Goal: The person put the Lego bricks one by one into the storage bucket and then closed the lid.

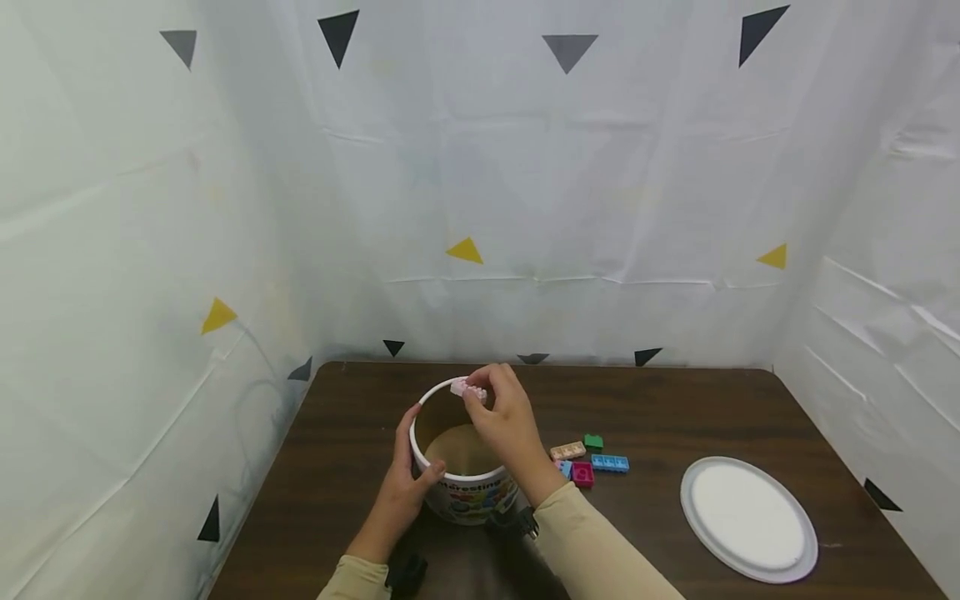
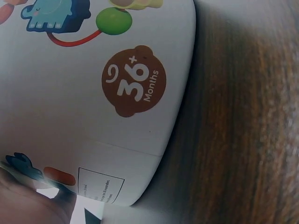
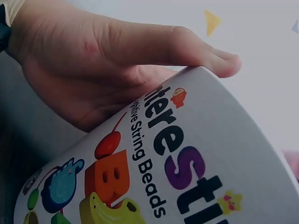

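My left hand [image 1: 405, 487] grips the near-left rim of a white printed bucket [image 1: 468, 504], thumb over the edge. The right wrist view shows this left hand [image 3: 88, 65] close up, with the bucket wall [image 3: 145, 158] lettered in colour. At the far rim, my right hand [image 1: 510, 421] pinches a pale pink toy block [image 1: 466, 388] between thumb and fingers. The block overlaps the bucket's opening in the head view. A brown "36+ Months" badge marks the bucket side [image 2: 56, 93] in the left wrist view.
Right of the bucket lie several toy blocks: a tan one [image 1: 567, 451], a green one [image 1: 593, 442], a blue one [image 1: 611, 463] and a magenta one [image 1: 582, 474]. A round white lid [image 1: 750, 517] lies farther right on the dark wood table [image 1: 337, 450]. White curtains [image 1: 487, 167] surround the table's back and sides.
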`<action>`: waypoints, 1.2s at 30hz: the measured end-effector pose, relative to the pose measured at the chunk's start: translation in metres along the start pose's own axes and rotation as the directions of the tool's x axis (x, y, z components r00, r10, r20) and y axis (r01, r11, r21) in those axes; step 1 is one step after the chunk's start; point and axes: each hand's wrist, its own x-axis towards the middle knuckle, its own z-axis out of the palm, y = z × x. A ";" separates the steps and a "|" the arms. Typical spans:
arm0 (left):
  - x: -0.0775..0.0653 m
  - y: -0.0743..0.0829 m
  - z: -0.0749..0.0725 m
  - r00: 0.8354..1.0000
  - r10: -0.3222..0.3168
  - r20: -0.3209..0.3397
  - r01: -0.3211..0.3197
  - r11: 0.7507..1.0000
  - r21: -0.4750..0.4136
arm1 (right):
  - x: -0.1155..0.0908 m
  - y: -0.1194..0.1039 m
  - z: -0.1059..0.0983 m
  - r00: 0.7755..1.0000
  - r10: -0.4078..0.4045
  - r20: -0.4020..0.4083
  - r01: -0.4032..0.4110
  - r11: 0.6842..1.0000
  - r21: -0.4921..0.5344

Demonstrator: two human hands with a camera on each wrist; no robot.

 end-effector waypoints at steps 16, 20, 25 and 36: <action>-0.001 0.000 -0.002 1.000 -0.015 0.010 0.015 0.999 -0.035 | -0.009 0.003 0.010 0.960 -0.230 -0.158 0.186 0.949 -0.256; 0.000 0.000 -0.001 1.000 -0.003 0.015 0.004 0.999 -0.039 | -0.019 0.004 0.011 0.953 -0.250 -0.173 0.177 0.919 -0.352; 0.000 -0.002 -0.001 1.000 0.003 0.009 -0.003 1.000 -0.005 | -0.038 0.014 0.009 0.964 -0.212 -0.163 0.151 0.935 -0.321; 0.000 0.001 -0.001 0.999 0.027 0.018 -0.027 1.000 -0.010 | -0.066 0.041 -0.004 0.992 -0.116 -0.038 0.115 0.993 -0.036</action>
